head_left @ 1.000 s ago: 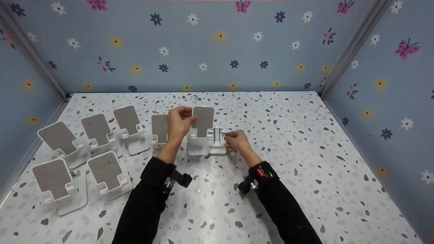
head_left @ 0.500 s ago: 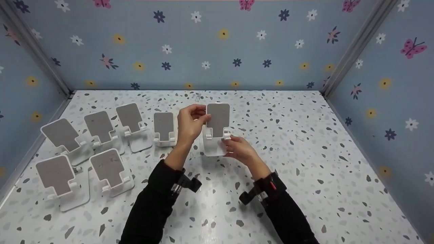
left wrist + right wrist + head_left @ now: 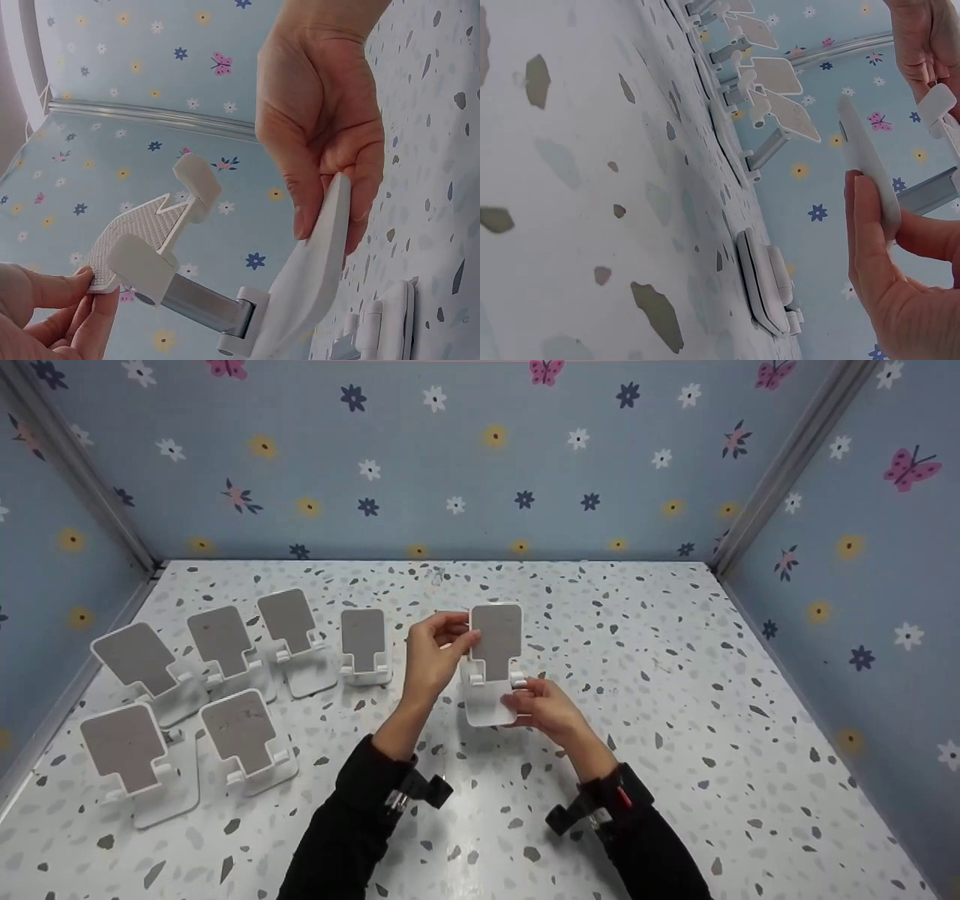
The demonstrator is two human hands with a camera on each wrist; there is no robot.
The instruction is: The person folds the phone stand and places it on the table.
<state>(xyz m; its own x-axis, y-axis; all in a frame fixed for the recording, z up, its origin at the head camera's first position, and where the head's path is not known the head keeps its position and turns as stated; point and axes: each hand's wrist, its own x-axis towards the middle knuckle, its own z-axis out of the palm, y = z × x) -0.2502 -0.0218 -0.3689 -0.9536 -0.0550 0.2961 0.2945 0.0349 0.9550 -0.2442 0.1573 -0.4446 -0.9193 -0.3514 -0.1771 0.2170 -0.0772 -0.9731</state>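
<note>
we see a walled workspace, flowered walls (image 3: 420, 465) left, far and right, metal corner strips (image 3: 787, 457), speckled table (image 3: 637, 720)

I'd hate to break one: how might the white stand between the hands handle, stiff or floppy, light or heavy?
The white stand is probably light: left hand and right hand hold just its edges. Its base looks stiff, though the hinge may let it fold. The textured gray pad likely resists slipping.

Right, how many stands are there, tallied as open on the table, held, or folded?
Open stands on the table: 6
Held stand, also open: 1
Folded stand, visible only in the wrist views: 1
Total: 8
</note>
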